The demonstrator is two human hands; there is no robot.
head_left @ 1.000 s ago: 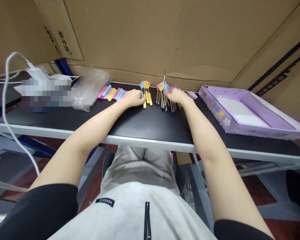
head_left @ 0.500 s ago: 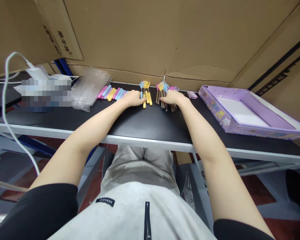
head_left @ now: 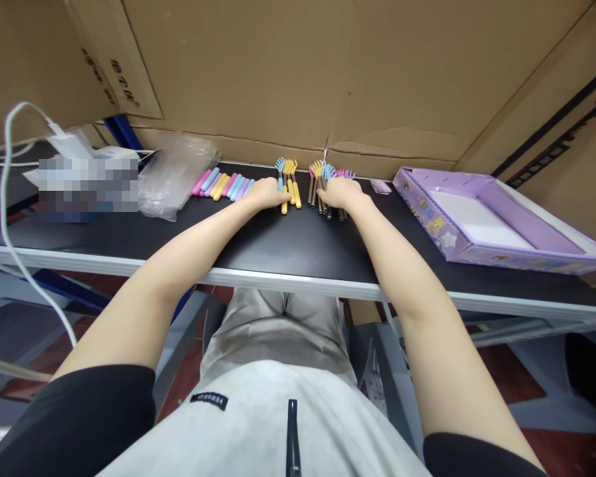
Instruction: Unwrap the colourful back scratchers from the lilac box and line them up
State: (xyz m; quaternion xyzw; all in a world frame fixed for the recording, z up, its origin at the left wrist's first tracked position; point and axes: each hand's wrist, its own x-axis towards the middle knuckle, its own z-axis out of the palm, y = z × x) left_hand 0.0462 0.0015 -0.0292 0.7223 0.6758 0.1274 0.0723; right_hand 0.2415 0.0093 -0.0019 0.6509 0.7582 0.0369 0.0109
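Note:
My left hand (head_left: 267, 193) rests palm down at the back of the black table, closed over a blue-headed back scratcher (head_left: 279, 165), its thumb reaching across. Yellow back scratchers (head_left: 297, 189) lie just right of that thumb, claws away from me. To its left is a row of pink, blue, yellow and purple handles (head_left: 222, 185), partly under the hand. My right hand (head_left: 344, 193) is closed over a bunch of bare metal back scratcher rods (head_left: 312, 191) with pink, yellow and blue claw heads. Its fingertips are mostly hidden.
Clear plastic bags (head_left: 173, 175) lie left of the handles, near a white cable (head_left: 4, 179) and a blurred object. A purple open box (head_left: 457, 245) stands at the right, with small pink cards (head_left: 380, 187) beside it. Cardboard (head_left: 298, 73) walls the back edge.
Both hands stay in nearly the same places, with only slight finger movement. The whole view has shifted a little.

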